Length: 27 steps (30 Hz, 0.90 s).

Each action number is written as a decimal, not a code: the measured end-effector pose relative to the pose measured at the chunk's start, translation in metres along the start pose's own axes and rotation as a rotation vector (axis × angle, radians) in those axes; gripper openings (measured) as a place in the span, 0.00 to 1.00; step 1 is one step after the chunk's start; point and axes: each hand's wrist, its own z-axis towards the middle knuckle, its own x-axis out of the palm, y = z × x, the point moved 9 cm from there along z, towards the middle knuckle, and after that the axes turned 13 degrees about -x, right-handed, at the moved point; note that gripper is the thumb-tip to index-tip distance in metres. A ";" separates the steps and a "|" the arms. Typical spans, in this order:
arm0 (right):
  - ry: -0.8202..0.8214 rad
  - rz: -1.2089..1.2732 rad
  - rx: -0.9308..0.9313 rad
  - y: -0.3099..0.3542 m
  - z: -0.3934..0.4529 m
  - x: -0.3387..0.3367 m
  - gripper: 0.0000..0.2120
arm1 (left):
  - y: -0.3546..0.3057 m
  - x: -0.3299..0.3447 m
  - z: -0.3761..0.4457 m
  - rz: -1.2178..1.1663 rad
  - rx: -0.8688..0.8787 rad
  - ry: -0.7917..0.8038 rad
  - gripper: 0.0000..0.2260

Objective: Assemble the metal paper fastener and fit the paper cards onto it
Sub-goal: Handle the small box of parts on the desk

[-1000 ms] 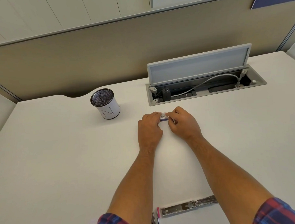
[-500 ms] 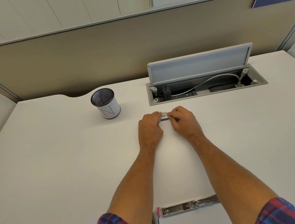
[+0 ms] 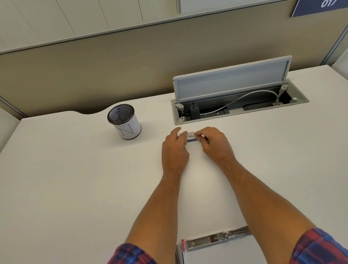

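My left hand (image 3: 175,149) and my right hand (image 3: 214,143) meet at the middle of the white desk over a small box (image 3: 191,136) with a barcode label and a blue edge. The right thumb and fingers pinch its right end. My left hand holds the left end, its index finger stretched out past the box. At the near edge, between my forearms, a long metal fastener bar (image 3: 217,237) lies on the top edge of a white stack of paper cards (image 3: 214,258), with a pink tab (image 3: 183,244) at its left end.
A white pen cup (image 3: 127,125) with a black mesh rim stands left of my hands. Behind them an open cable tray (image 3: 242,107) with a raised grey lid is set into the desk, against a beige partition.
My left fingers have loosened and stretched outward, so more of the box and its label shows. Both hands stay in the same spot on the desk.
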 end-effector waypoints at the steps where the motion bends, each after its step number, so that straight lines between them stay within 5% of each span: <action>1: -0.021 -0.002 0.011 0.002 -0.001 -0.003 0.10 | 0.001 -0.002 0.000 0.012 -0.016 -0.001 0.16; 14: 0.006 0.076 0.125 0.040 -0.054 -0.042 0.09 | -0.016 -0.051 -0.062 0.156 0.097 0.056 0.22; 27: 0.078 0.182 0.230 0.087 -0.124 -0.081 0.02 | -0.031 -0.091 -0.178 0.186 0.225 0.141 0.12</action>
